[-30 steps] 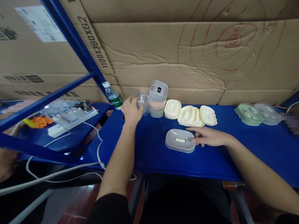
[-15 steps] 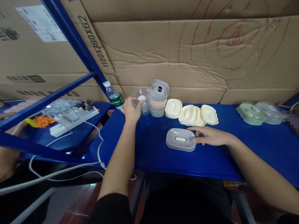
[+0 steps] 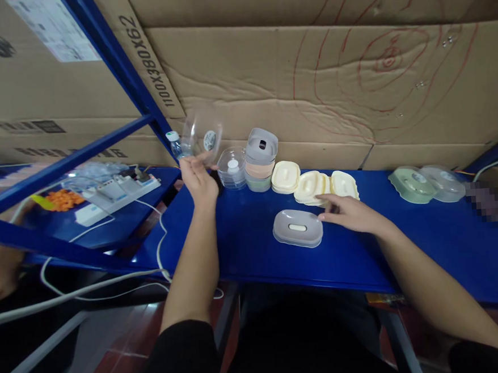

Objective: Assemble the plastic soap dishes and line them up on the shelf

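My left hand [image 3: 199, 177] grips a clear plastic lid [image 3: 202, 130] with a round label, raised and tilted above the table and blurred by motion. Just right of it stands a stack of clear lids [image 3: 232, 175] with a white round spot. My right hand [image 3: 347, 212] is held with fingers apart beside a grey oval dish [image 3: 297, 228], which has a white piece in its middle slot. Its fingertips are close to the dish's right edge; whether they touch I cannot tell. Behind are cream-coloured inserts [image 3: 312, 186] and a stack of grey, pink and green dishes [image 3: 260, 154].
Two covered dishes, one green [image 3: 413, 185] and one grey [image 3: 445, 184], stand at the right on the blue table [image 3: 245, 249]. A water bottle [image 3: 173, 143] is at the back left. Beyond the blue frame lie a power strip [image 3: 117, 198] and another person's arm [image 3: 1, 249].
My left hand has lifted a clear lid off the stack, up and to the left. My right hand has eased slightly away from the grey dish.
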Tool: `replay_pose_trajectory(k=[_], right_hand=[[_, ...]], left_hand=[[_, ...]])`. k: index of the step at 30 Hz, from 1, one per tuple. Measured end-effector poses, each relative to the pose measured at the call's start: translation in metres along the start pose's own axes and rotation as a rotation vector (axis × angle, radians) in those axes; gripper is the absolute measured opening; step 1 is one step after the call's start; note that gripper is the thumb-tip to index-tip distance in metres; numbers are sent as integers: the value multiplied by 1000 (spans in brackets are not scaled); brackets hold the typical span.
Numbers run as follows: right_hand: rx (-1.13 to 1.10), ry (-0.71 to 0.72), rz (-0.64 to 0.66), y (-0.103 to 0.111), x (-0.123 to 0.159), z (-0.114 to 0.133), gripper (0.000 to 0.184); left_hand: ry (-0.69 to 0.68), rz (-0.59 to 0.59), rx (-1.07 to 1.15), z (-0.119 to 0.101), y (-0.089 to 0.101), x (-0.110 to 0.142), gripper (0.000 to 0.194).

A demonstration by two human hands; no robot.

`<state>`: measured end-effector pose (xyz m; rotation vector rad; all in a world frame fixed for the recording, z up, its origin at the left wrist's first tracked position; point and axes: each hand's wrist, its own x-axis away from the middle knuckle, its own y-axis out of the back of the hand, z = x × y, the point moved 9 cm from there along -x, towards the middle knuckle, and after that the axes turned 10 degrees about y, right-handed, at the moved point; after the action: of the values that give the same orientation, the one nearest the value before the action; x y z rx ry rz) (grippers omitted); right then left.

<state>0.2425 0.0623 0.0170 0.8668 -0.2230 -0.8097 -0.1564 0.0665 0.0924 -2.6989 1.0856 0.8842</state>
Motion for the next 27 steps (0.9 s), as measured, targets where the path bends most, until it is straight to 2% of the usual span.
replay_pose_trajectory(k=[1,3,5,9,11,14,16,21,24,27], right_hand=[[-12,8,-72,8,0,3,67],[-76,53,-194,21,1,12,68],[-156,109,-278,29,3,21,72],[-309,147,-312,26,2,32,73],[-362,119,-322,22,1,31,65],[-367,37,-369,23,2,25,46],[-354,-38,-331,20,2,20,41],[-424,-174,-51,-5,0,12,46],[-434,-211,61,-18,1,6,45],[-363,-258,166,-29,4,-5,46]], left_hand=[[18,37,125,-6,-2,7,49],[62,194,295,-21,-18,26,49],[127,481,404,-38,-48,54,49],[264,980,552,-61,-96,116,52],[336,1120,571,-62,-108,135,53],[408,1187,520,-54,-114,142,51],[381,1202,400,-48,-114,141,48],[260,1228,90,-41,-107,141,54],[254,1338,-58,-36,-105,151,65],[196,1466,-214,-31,-106,163,62]])
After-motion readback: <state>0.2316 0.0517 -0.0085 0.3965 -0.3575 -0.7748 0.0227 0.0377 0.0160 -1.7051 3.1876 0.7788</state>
